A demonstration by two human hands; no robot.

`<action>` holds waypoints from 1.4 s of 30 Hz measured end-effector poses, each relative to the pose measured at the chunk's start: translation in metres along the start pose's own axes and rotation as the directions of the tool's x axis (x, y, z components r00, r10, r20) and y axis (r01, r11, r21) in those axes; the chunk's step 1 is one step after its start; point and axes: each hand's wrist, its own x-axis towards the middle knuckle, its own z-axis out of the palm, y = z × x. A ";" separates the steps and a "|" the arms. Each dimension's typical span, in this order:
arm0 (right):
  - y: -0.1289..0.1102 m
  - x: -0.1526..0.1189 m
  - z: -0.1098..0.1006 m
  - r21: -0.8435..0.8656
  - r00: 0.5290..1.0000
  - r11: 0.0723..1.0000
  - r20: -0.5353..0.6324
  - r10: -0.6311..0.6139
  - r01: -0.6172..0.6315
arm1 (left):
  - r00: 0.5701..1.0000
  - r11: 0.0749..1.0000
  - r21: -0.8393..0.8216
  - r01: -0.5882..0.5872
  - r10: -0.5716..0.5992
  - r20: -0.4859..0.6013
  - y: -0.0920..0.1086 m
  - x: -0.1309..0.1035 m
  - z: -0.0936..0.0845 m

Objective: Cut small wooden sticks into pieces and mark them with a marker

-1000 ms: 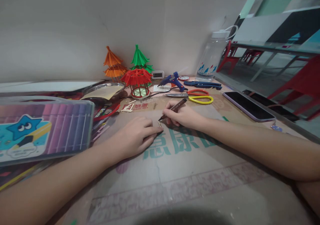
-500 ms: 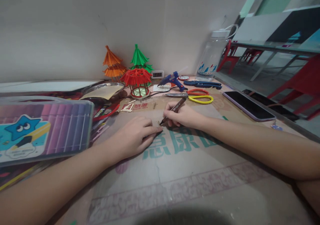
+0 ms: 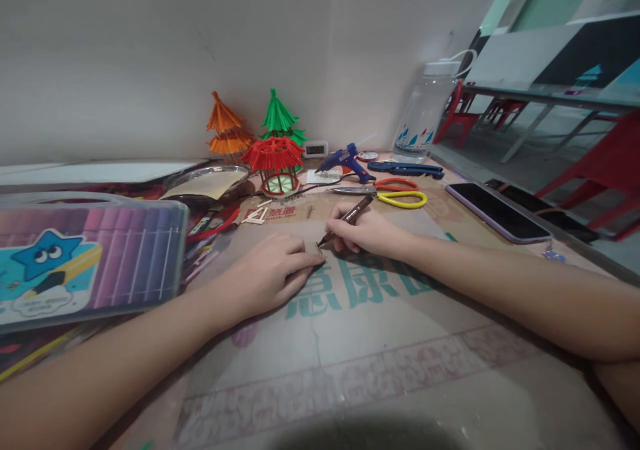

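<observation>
My right hand (image 3: 357, 229) is closed around a dark brown marker (image 3: 354, 211), its tip slanting down to the left. That tip meets a tiny pale stick (image 3: 319, 249) lying on the cardboard mat (image 3: 400, 383). With its index fingertip, my left hand (image 3: 273, 269) pins the near end of the stick against the mat; its other fingers are curled beneath. Several short pale sticks (image 3: 255, 215) lie in a loose pile beyond my left hand. Behind them stands a small red-roofed model pavilion (image 3: 275, 160), with a green one (image 3: 277, 113) and an orange one (image 3: 225, 127) close by.
On the left sits a clear case of colored markers (image 3: 95, 257). Toward the wall are a metal tray (image 3: 235, 177), a blue glue gun (image 3: 347, 161), scissors (image 3: 400, 199), blue-handled pliers (image 3: 405, 169) and a small digital clock (image 3: 316, 149). A phone (image 3: 497, 211) and a water bottle (image 3: 423, 113) are at the right.
The marker tip has shifted slightly left and toward the far end of the stick. My left hand stays in place.
</observation>
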 end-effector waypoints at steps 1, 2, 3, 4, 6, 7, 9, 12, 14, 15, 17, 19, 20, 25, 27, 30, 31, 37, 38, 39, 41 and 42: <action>0.000 0.000 0.000 0.005 1.000 1.000 0.009 0.008 -0.009 | 1.000 1.000 -0.001 -0.001 0.001 -0.003 0.000 0.000 0.000; 0.000 0.000 -0.001 0.009 1.000 1.000 0.018 0.015 -0.015 | 1.000 1.000 -0.002 -0.002 0.002 -0.007 0.000 0.000 0.001; 0.000 0.000 -0.001 0.012 1.000 1.000 0.026 0.018 -0.019 | 1.000 1.000 -0.003 -0.003 0.003 -0.009 0.000 -0.001 0.001; 0.000 -0.001 -0.001 0.013 0.999 1.000 0.031 0.020 -0.021 | 1.000 1.000 -0.004 -0.002 0.002 -0.009 0.000 -0.001 0.001; 0.000 -0.001 -0.001 0.015 0.999 1.000 0.037 0.022 -0.023 | 1.000 1.000 -0.002 0.002 -0.002 -0.003 0.000 -0.001 0.001; 0.000 -0.001 -0.001 0.018 0.999 1.000 0.035 0.020 -0.021 | 1.000 1.000 0.002 0.004 -0.004 0.002 0.000 -0.001 0.001; -0.001 -0.001 -0.001 0.024 1.000 1.000 0.017 0.005 -0.005 | 1.000 1.000 0.010 0.006 -0.006 0.013 0.001 0.000 0.000; -0.001 -0.002 0.000 0.009 0.999 1.000 -0.039 -0.028 0.029 | 1.000 1.000 0.014 0.003 -0.003 0.026 0.002 0.001 -0.002; -0.002 -0.002 0.000 -0.008 0.997 0.999 -0.067 -0.034 0.033 | 1.000 1.000 0.014 0.001 -0.001 0.030 0.002 0.002 -0.003; -0.003 -0.002 0.000 -0.014 0.997 0.999 -0.071 -0.033 0.032 | 0.999 1.000 0.013 0.001 -0.001 0.032 0.002 0.002 -0.003; -0.004 -0.002 0.001 -0.022 0.997 0.999 -0.068 -0.030 0.029 | 0.999 1.000 0.012 0.005 -0.005 0.036 0.002 0.002 -0.003; -0.005 -0.002 0.001 -0.026 0.998 1.000 -0.062 -0.020 0.019 | 0.999 1.000 0.014 0.010 -0.010 0.039 0.002 0.001 -0.002; -0.005 -0.001 0.001 -0.028 0.998 1.000 -0.060 -0.013 0.011 | 0.999 1.000 0.015 0.010 -0.011 0.039 0.002 0.001 -0.002; -0.004 -0.001 0.001 -0.029 0.999 1.000 -0.050 0.000 -0.002 | 0.999 1.000 0.014 0.009 -0.010 0.036 0.001 0.001 -0.001; -0.002 0.000 0.001 -0.025 0.999 1.000 -0.051 -0.005 0.004 | 0.999 1.000 0.013 0.012 -0.013 0.036 0.002 0.001 -0.001; -0.001 0.000 0.000 -0.018 0.999 1.000 -0.044 -0.015 0.014 | 0.999 1.000 0.007 0.017 -0.018 0.037 0.002 0.001 -0.001; -0.001 0.000 0.000 -0.010 0.999 1.000 -0.037 -0.012 0.012 | 0.999 1.000 0.006 0.017 -0.018 0.036 0.002 0.001 -0.001; -0.004 -0.002 -0.002 0.022 0.999 0.999 0.006 0.046 -0.046 | 0.999 1.000 -0.001 0.016 -0.016 0.038 0.001 0.001 -0.001; -0.004 -0.002 -0.002 0.026 0.999 0.999 0.011 0.048 -0.048 | 0.999 1.000 -0.002 0.018 -0.018 0.038 0.001 0.001 -0.001; -0.004 -0.002 -0.001 0.030 0.999 0.998 0.011 0.046 -0.047 | 0.999 1.000 -0.001 0.017 -0.017 0.035 0.002 0.001 -0.001; -0.003 -0.001 -0.001 0.032 0.999 0.999 -0.004 0.032 -0.032 | 1.000 1.000 0.005 0.012 -0.012 0.027 0.002 0.001 -0.001; -0.003 -0.001 0.000 0.027 1.000 0.999 -0.017 0.019 -0.018 | 1.000 1.000 0.007 0.009 -0.010 0.025 0.002 0.001 -0.001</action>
